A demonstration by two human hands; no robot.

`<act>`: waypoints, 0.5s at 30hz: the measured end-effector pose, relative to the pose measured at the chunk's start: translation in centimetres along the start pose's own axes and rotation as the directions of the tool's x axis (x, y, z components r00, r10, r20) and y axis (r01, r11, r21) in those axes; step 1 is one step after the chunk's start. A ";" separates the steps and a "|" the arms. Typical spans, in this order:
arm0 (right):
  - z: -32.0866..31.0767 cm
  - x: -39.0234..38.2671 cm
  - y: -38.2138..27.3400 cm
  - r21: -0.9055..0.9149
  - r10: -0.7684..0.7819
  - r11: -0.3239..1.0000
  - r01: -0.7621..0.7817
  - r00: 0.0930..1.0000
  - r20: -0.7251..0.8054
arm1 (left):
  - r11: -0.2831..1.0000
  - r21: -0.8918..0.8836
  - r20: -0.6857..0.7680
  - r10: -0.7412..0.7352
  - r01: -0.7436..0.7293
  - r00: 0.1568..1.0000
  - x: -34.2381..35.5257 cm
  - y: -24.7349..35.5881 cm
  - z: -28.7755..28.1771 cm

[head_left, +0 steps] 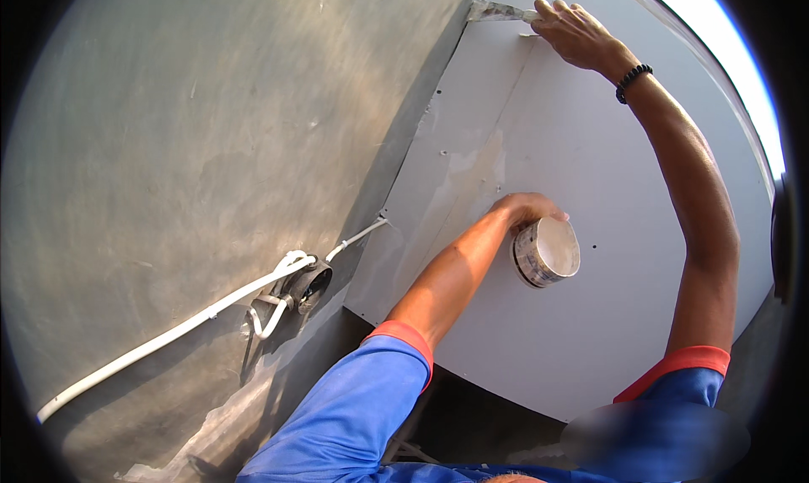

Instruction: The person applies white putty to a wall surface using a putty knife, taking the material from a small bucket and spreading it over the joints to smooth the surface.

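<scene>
My left hand (529, 207) is wrapped around the far side of a round, smeared tub (533, 260) whose inside looks pale. The tub is tipped toward me in front of a light grey-white panel (640, 188). Farther up, my right arm reaches out, and my right hand (577, 35) grips the handle of a putty knife (499, 11). Its whitish, smeared blade points left, at the panel's edge along the grey wall. Whether the blade touches the surface I cannot tell. Below it, a pale filler patch (472, 176) runs along the panel's seam.
The rough grey wall (211, 129) fills the left side. A white conduit (160, 344) runs along it to a dark round box (313, 282) with wires, and a thinner white pipe (358, 237) leads on to the panel. Several dark screw spots dot the panel. Bright light enters at the upper right.
</scene>
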State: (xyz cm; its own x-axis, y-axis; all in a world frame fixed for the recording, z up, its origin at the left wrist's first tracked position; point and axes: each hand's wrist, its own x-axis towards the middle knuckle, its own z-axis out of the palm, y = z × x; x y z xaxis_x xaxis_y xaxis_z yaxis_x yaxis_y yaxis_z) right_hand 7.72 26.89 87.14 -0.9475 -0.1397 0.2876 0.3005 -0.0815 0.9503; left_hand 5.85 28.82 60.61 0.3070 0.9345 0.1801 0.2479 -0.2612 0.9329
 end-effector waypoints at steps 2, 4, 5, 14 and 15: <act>0.1 0.1 0.1 -0.022 -0.015 1.000 0.014 1.000 -0.018 | 1.000 0.002 0.003 0.011 -0.011 1.000 -0.1 0.1 0.1; -0.2 0.2 0.0 -0.026 -0.003 1.000 0.004 0.999 0.049 | 1.000 0.007 0.012 0.023 -0.023 1.000 -0.3 0.3 0.4; -1.3 1.0 -0.8 -0.015 0.015 1.000 -0.013 0.993 0.117 | 1.000 0.009 0.011 0.025 -0.026 1.000 0.0 0.0 0.2; -4.1 3.3 -1.4 0.126 -0.005 0.991 -0.049 0.919 0.395 | 1.000 -0.003 0.011 0.022 -0.022 1.000 0.3 -0.3 -0.1; -4.0 3.2 -1.3 0.149 -0.023 0.988 -0.038 0.923 0.385 | 1.000 0.006 0.006 0.024 -0.024 1.000 0.4 -0.4 -0.1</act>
State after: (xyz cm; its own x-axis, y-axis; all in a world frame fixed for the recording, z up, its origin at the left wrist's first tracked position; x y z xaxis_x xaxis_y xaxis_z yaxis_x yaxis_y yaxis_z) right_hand 4.76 22.56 86.38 -0.9232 0.2525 0.2898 0.3165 0.0715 0.9459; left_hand 5.79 29.27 60.37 0.3185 0.9265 0.2005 0.2460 -0.2850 0.9264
